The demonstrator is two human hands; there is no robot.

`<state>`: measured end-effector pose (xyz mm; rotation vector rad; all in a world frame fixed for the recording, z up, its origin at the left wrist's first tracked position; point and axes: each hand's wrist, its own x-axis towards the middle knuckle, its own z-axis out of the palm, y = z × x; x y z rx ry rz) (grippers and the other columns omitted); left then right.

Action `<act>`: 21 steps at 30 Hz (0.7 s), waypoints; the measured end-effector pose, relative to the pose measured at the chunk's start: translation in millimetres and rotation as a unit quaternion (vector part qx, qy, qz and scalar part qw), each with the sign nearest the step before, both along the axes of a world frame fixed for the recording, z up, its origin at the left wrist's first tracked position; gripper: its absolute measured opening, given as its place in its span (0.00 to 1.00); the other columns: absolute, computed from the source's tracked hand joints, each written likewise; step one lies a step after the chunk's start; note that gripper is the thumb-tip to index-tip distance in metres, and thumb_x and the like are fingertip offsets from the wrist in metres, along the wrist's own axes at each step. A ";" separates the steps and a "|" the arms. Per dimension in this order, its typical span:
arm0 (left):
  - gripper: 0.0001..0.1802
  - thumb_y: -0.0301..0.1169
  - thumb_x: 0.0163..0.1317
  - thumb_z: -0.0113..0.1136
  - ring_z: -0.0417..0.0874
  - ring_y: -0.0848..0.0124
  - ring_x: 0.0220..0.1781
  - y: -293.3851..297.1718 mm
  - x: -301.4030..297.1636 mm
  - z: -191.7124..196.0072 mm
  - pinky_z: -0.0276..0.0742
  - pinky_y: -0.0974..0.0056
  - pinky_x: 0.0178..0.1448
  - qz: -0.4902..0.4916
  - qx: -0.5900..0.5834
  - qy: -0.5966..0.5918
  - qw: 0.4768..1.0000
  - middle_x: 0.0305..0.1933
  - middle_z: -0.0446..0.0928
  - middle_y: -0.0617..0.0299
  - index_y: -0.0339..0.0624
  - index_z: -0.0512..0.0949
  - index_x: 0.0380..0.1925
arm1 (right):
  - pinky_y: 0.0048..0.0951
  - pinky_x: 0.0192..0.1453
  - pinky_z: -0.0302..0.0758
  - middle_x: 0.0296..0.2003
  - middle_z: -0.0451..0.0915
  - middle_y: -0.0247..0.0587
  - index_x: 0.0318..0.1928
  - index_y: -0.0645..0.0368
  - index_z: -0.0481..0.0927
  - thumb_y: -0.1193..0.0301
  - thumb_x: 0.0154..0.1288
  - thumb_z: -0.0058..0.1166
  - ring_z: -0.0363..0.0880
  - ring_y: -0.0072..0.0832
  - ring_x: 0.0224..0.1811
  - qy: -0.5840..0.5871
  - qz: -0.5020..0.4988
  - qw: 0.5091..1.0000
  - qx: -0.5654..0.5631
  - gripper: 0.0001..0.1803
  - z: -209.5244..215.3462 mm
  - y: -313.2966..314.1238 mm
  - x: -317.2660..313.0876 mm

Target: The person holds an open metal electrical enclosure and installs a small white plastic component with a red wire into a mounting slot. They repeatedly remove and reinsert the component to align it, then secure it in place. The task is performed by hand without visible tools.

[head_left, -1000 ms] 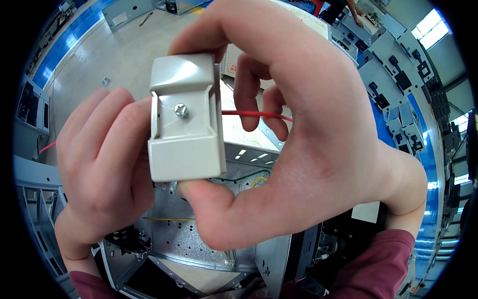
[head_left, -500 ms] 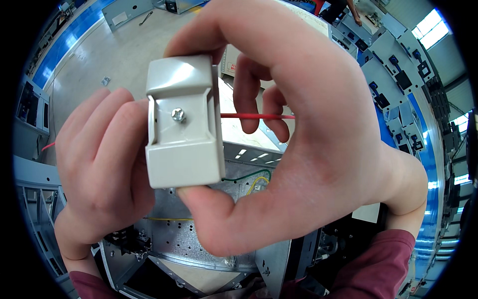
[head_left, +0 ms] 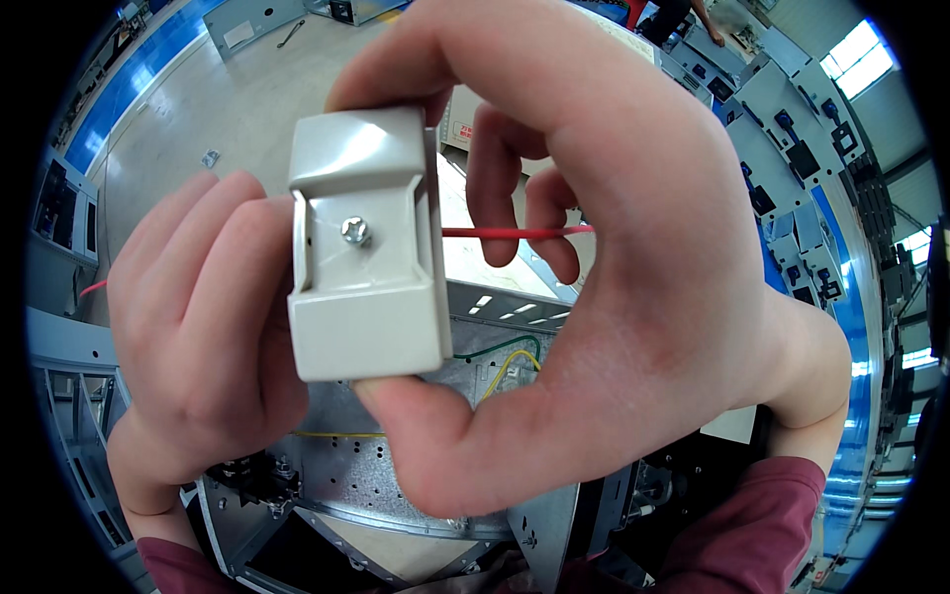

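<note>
My right hand (head_left: 604, 267) grips a light grey plastic block (head_left: 368, 332) by its top and bottom edges, thumb below and index finger above. A cross-head screw (head_left: 355, 231) sits in the recess across the block's middle. From the block's right side a red wire (head_left: 485, 234) runs toward my right palm, past the curled fingers. My left hand (head_left: 203, 307) is closed at the block's left edge, its fingertips hidden. More red wire shows beyond that hand's outer side, so it appears to pass through the closed fingers.
Below my hands lies a perforated metal enclosure (head_left: 346, 475) with green wire (head_left: 495, 344) and yellow wire (head_left: 341, 435). Black components (head_left: 255, 478) stand at its left. A wrench (head_left: 290, 34) rests on the floor, and another person's arm (head_left: 709, 22) shows at the far right.
The block and my right hand have come very slightly closer, the block's lower edge sitting a little lower. Both grips look the same.
</note>
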<state>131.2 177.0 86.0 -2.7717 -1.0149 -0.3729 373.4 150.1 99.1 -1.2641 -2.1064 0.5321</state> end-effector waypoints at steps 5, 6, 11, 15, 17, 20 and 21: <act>0.32 0.28 0.63 0.70 0.84 0.34 0.68 -0.4 -1.7 -0.2 0.78 0.42 0.73 0.009 -0.014 0.006 1.000 0.68 0.81 0.33 0.18 0.77 0.65 | 0.33 0.50 0.79 0.54 0.78 0.53 0.64 0.72 0.74 0.59 0.53 0.79 0.81 0.39 0.49 0.000 -0.003 1.000 0.002 0.44 -0.4 0.2 -0.3; 0.32 0.28 0.64 0.70 0.84 0.34 0.69 -0.2 -2.5 -0.8 0.77 0.42 0.73 0.011 -0.011 0.006 1.000 0.68 0.81 0.33 0.18 0.77 0.65 | 0.33 0.49 0.79 0.54 0.78 0.53 0.64 0.72 0.74 0.59 0.53 0.80 0.81 0.39 0.49 0.000 -0.003 1.000 0.002 0.44 0.1 0.8 -0.4; 0.33 0.29 0.63 0.69 0.84 0.34 0.68 -1.9 -4.7 -1.4 0.78 0.42 0.73 0.013 -0.013 0.008 1.000 0.68 0.81 0.33 0.18 0.76 0.65 | 0.33 0.49 0.78 0.53 0.78 0.52 0.64 0.72 0.74 0.60 0.53 0.80 0.81 0.38 0.48 -0.002 -0.003 1.000 0.005 0.44 -0.7 -0.8 -1.7; 0.32 0.30 0.62 0.70 0.85 0.34 0.65 0.5 0.4 0.1 0.79 0.44 0.70 -0.009 -0.006 -0.001 1.000 0.65 0.82 0.32 0.17 0.77 0.62 | 0.32 0.48 0.78 0.53 0.78 0.52 0.64 0.72 0.74 0.60 0.53 0.80 0.81 0.38 0.48 -0.003 -0.004 1.000 0.005 0.44 -0.4 -0.5 -1.4; 0.31 0.31 0.61 0.70 0.85 0.34 0.62 1.6 1.9 0.9 0.80 0.44 0.67 -0.020 0.002 -0.007 1.000 0.63 0.82 0.32 0.17 0.78 0.60 | 0.32 0.48 0.78 0.53 0.77 0.52 0.64 0.71 0.74 0.60 0.53 0.80 0.81 0.37 0.48 -0.002 -0.005 1.000 0.006 0.44 1.0 0.2 -1.0; 0.31 0.31 0.60 0.70 0.85 0.34 0.60 1.7 2.3 0.5 0.80 0.45 0.65 -0.026 0.010 -0.013 1.000 0.61 0.82 0.32 0.17 0.78 0.59 | 0.32 0.47 0.78 0.53 0.77 0.51 0.64 0.71 0.74 0.60 0.53 0.81 0.80 0.37 0.48 -0.003 -0.006 1.000 0.008 0.44 1.0 0.1 -1.1; 0.31 0.31 0.60 0.70 0.85 0.34 0.59 1.7 2.1 -0.1 0.80 0.45 0.65 -0.026 0.014 -0.013 0.999 0.60 0.82 0.32 0.17 0.78 0.59 | 0.32 0.47 0.78 0.53 0.77 0.51 0.64 0.71 0.74 0.60 0.53 0.81 0.80 0.37 0.47 -0.003 -0.007 1.000 0.008 0.43 1.2 -0.1 -1.4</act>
